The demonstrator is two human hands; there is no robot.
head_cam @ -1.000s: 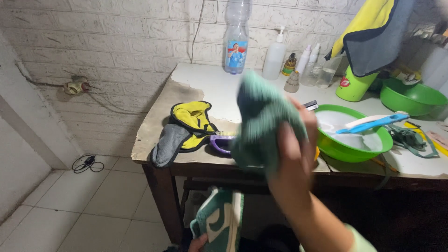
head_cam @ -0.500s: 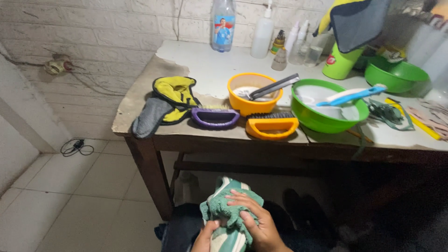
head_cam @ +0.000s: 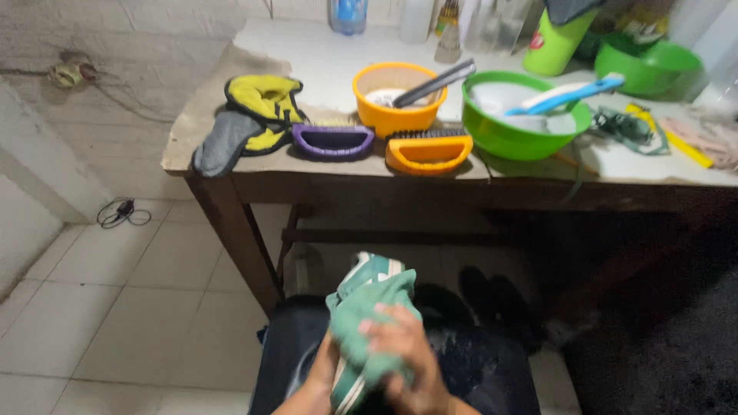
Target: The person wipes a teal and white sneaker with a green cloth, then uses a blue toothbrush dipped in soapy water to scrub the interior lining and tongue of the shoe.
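The right hand (head_cam: 400, 353) presses a green cloth (head_cam: 369, 307) against a green-and-white sneaker (head_cam: 373, 269), which the left hand (head_cam: 323, 376) grips from below over the lap, its long axis pointing away toward the bench (head_cam: 323, 54).

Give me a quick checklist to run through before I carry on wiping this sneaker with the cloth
1. Green cloth covers the sneaker: ok.
2. Right hand presses the cloth: ok.
3. Left hand supports the sneaker from below: cannot tell, mostly hidden.
4. Purple brush and orange brush lie at the table front edge, both free: ok.
5. Green bowl stands upright with the blue brush in it: ok.
6. Sneaker clean: cannot tell, cloth hides it.
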